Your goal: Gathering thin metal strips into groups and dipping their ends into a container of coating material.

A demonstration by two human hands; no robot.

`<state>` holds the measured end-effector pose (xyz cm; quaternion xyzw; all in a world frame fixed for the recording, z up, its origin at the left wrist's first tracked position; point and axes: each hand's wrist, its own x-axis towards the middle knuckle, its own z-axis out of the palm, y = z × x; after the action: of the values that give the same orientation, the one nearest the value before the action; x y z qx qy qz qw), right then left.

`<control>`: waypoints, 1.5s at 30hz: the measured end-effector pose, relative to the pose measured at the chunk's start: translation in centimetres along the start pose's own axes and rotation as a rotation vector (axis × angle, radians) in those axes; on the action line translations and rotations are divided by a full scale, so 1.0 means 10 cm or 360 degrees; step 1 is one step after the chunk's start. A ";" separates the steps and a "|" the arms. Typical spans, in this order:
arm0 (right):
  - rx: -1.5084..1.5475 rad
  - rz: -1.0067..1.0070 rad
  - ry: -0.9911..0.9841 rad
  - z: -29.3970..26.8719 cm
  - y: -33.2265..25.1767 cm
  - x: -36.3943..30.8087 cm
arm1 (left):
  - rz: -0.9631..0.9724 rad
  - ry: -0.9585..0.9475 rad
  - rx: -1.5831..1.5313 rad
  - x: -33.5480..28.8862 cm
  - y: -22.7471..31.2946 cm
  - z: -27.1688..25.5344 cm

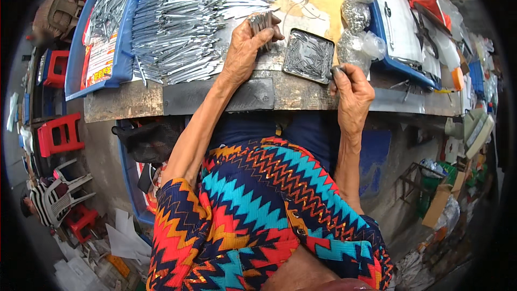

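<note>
My left hand (248,44) is closed around a small bundle of thin metal strips (262,22), raised just off the table. Beside it lies a shallow dark rectangular tin (284,56) filled with many small grey metal pieces (309,54). At the tin's near right corner, my right hand (353,92) has its thumb and fingers pinched together. The fingertips look dark, and what they hold, if anything, is too small to make out. Long rows of slim silvery metal strips (180,27) cover the table to the left of my left hand.
A blue tray (121,59) with more strips stands at the left. Clear plastic bags (355,16) of small parts line the right side, beside another blue tray (385,59) holding pliers (425,35). A worn wooden table edge (126,99) runs before me. Red stools (60,134) stand left.
</note>
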<state>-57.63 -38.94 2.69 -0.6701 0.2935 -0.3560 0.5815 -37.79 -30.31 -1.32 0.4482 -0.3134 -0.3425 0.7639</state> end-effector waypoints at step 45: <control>0.0528 0.0123 -0.0483 0.56 0.05 0.66 | -0.0246 0.0008 0.0060 -0.17 -0.02 0.15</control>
<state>-49.22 -41.17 2.67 -0.5995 0.1657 -0.2720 0.7343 -40.00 -29.68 -1.24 0.4862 -0.2824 -0.3933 0.7275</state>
